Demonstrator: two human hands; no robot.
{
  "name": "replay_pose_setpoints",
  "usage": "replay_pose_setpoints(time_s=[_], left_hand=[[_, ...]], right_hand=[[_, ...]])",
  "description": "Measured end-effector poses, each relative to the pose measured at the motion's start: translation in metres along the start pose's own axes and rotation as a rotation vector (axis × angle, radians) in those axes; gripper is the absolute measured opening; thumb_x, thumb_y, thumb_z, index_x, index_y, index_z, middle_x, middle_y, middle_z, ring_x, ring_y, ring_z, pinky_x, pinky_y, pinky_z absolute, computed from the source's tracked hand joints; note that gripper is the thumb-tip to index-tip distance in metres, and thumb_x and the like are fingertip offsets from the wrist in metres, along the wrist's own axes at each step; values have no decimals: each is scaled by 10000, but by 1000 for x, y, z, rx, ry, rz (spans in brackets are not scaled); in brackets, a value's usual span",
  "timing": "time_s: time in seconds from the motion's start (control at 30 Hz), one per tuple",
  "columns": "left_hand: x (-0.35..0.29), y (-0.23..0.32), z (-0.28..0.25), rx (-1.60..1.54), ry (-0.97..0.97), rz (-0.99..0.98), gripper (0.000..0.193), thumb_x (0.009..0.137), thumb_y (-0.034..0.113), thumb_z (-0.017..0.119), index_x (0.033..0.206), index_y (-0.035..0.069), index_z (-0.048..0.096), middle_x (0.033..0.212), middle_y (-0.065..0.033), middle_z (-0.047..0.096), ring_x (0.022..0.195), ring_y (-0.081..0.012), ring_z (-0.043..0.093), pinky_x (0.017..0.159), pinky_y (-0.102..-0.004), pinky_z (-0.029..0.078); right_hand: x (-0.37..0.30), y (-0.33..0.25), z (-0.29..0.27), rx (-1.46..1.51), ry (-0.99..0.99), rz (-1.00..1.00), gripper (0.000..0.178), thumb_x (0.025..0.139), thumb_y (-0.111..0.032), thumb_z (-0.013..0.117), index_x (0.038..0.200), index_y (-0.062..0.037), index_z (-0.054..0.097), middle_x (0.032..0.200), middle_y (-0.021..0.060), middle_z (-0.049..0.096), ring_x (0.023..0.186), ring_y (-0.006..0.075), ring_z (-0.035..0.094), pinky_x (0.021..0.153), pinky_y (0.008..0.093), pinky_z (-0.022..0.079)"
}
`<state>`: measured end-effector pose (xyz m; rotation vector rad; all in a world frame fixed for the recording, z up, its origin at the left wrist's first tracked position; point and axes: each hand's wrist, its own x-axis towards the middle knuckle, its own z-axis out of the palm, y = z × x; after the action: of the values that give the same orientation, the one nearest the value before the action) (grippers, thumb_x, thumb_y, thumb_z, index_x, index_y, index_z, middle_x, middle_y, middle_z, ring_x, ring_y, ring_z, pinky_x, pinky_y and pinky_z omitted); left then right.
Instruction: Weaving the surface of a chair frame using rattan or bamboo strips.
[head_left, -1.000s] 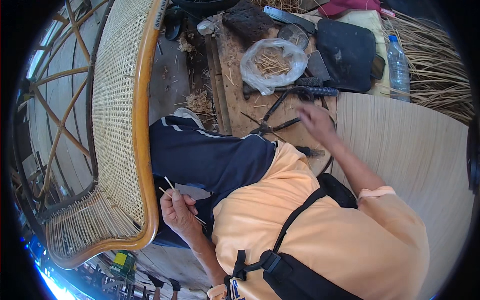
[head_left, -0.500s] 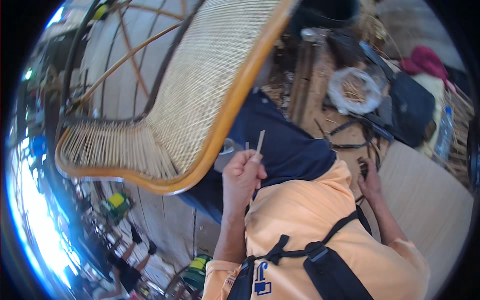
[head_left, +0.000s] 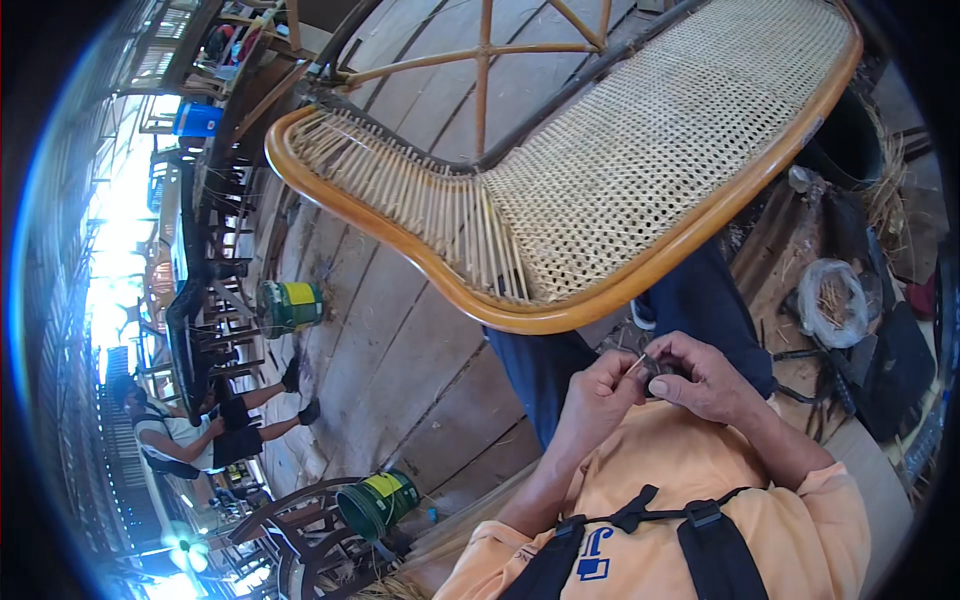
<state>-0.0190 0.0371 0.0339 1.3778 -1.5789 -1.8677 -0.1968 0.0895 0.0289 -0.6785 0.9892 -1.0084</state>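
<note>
In front of my chest, my left hand [head_left: 600, 395] pinches a thin pale cane strip [head_left: 637, 363]. My right hand [head_left: 708, 385] meets it there, its fingers closed round a small dark tool [head_left: 656, 370]; the tool's kind cannot be made out. The strip's end is against or beside this tool. Just beyond both hands leans a woven cane panel [head_left: 650, 150] in a curved, varnished wooden frame [head_left: 540, 318]. Several cane pegs [head_left: 440, 215] stand in a row along the panel's narrow left part, lying over its curve.
A clear plastic bag [head_left: 832, 303] of short cane bits lies at the right, by a dark bag [head_left: 895, 375]. Green buckets with yellow labels [head_left: 375, 505] stand on the plank floor [head_left: 400, 370]. At the far left another person [head_left: 205, 435] sits among wooden furniture.
My right hand has come from the right side to my left hand, bringing the dark tool to the strip. The view has turned, so the panel appears farther right.
</note>
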Motion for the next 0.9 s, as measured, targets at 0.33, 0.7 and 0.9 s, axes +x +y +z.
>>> replay_pose_setpoints(time_s=[0.33,0.7,0.9], left_hand=[[-19,3,-9,202,114,-16,172,960,172,558,924,9,602,672,15,568,619,-36,493,559,-207,431],[-27,4,-23,115,61,153,147,913,64,574,782,0,591,676,23,557,629,-32,482,563,-206,409],[-48,-14,-38,173,26,105,186,909,96,591,744,10,579,605,37,497,585,-18,428,500,-211,355]], right_hand=[[15,16,7,-128,-69,-92,248,876,-103,643,1087,-28,538,885,-7,564,784,45,494,671,222,433],[10,11,16,255,-170,27,244,887,-100,632,1099,-18,544,822,1,566,648,36,475,559,187,395],[7,-4,2,126,53,26,165,896,-103,612,1037,-34,562,727,-18,539,550,39,470,492,187,391]])
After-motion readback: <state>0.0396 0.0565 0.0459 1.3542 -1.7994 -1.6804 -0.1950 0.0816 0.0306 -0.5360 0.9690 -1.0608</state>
